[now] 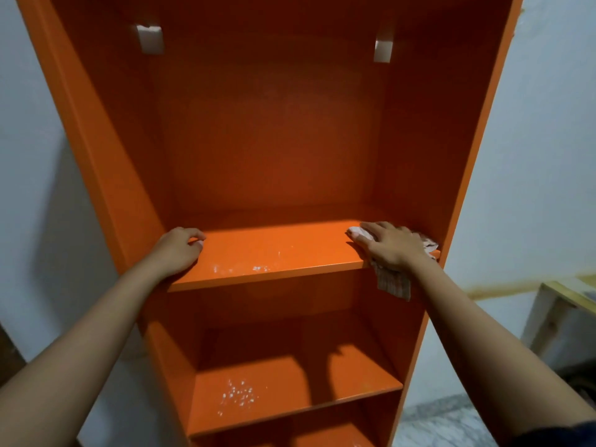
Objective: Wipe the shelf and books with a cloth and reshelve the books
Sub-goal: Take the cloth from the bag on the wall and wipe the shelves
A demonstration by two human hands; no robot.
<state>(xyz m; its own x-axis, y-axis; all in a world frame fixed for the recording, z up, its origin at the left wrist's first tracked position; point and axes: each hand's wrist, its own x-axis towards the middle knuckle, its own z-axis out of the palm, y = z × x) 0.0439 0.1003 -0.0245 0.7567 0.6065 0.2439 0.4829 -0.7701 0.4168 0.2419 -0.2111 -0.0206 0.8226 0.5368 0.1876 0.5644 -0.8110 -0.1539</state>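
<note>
- The cloth [395,282] is at the right end of the middle shelf [277,250], right of centre in the frame. My right hand [387,245] lies flat on it with the fingers spread, pressing rather than gripping. I'd say that is so the whole palm drives the wipe.
- One checked corner of the cloth hangs over the shelf's front edge, and a bunched bit sticks out by the right wall. Most of the rest is under my palm, so I can't tell how it is folded.
- My left hand [179,250] rests on the left front corner of the same shelf with the fingers loosely curled. It holds nothing I can see and is probably there to steady the bookcase [96,156] against the push.
- White specks [258,268] lie near the front edge between my hands, so this board is not yet wiped clean.
- On the lower shelf [290,388] there is a bigger scatter of specks [238,396], partly in my arms' shadow.
- No books are in view, and I can't say where they are waiting.
- Two pale brackets [150,38] sit high in the dark back panel, and what they do is unclear.
- A wooden desk [554,304] is cut off at the right edge of the frame.
</note>
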